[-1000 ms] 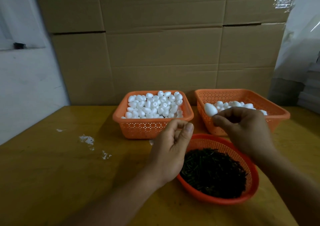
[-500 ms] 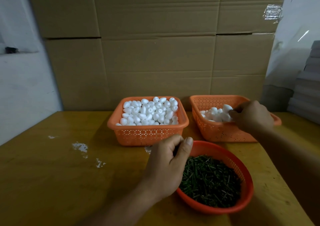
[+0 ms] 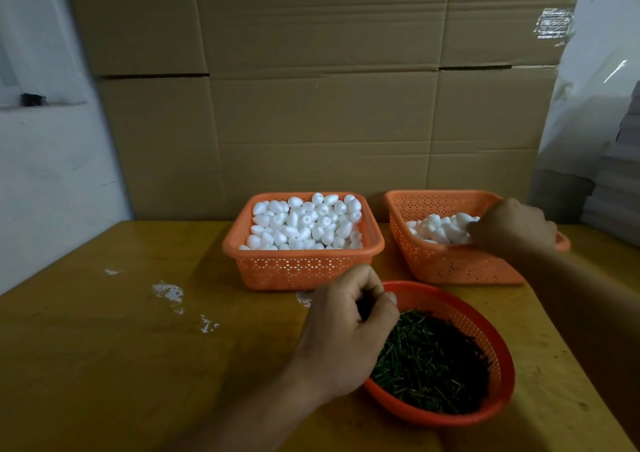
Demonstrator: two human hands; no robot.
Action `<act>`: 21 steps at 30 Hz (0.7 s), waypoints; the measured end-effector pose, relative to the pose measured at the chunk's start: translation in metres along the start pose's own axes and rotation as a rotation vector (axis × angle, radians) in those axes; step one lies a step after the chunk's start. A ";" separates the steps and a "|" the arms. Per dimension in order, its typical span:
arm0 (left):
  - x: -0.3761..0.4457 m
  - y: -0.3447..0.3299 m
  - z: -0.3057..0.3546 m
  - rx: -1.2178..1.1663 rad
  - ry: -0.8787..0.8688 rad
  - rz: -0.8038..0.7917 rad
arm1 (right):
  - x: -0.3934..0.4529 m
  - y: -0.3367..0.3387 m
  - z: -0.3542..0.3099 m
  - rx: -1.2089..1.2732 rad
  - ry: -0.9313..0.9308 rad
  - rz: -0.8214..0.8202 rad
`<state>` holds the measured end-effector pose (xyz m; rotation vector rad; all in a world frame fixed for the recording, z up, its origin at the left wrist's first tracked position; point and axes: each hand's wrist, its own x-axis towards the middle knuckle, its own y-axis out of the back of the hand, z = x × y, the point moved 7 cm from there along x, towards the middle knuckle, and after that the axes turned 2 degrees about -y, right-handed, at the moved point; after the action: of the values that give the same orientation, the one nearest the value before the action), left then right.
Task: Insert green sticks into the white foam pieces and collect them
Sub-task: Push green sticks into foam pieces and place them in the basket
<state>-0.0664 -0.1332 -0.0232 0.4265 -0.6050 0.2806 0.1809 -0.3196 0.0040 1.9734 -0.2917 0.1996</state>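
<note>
A person's left hand [image 3: 341, 333] hovered over the near-left rim of a round orange basket [image 3: 498, 358] of green sticks [image 3: 429, 365] near the front edge of the yellow worktop [image 3: 104, 347], its fingers curled in and thumb pressed to the fingertips; whether a stick was pinched there could not be told. The right hand [image 3: 512, 229] reached into the square orange basket [image 3: 450, 264] at the worktop's back right, fingers folded down among the white foam pieces [image 3: 436, 229] heaped inside, the grip itself hidden. That basket sat tilted, its right side raised. Just to its left stood a second square basket [image 3: 301, 268], filled nearly to the rim with white foam eggs [image 3: 304, 223]. White scuffs [image 3: 169, 292] marked the worktop's left half. Stacked cardboard boxes [image 3: 311, 87] lined the back edge.
</note>
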 end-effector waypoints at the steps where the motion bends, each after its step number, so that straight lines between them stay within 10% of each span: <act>1: 0.000 0.001 0.000 -0.001 -0.001 0.001 | -0.001 0.002 0.001 0.001 0.002 0.008; 21: 0.029 0.066 -0.026 0.248 0.093 0.238 | -0.162 0.017 -0.036 0.611 0.594 -0.354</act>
<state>-0.0554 -0.0598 -0.0046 0.5777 -0.5315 0.6038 0.0204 -0.2744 -0.0108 2.4000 0.5632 0.6874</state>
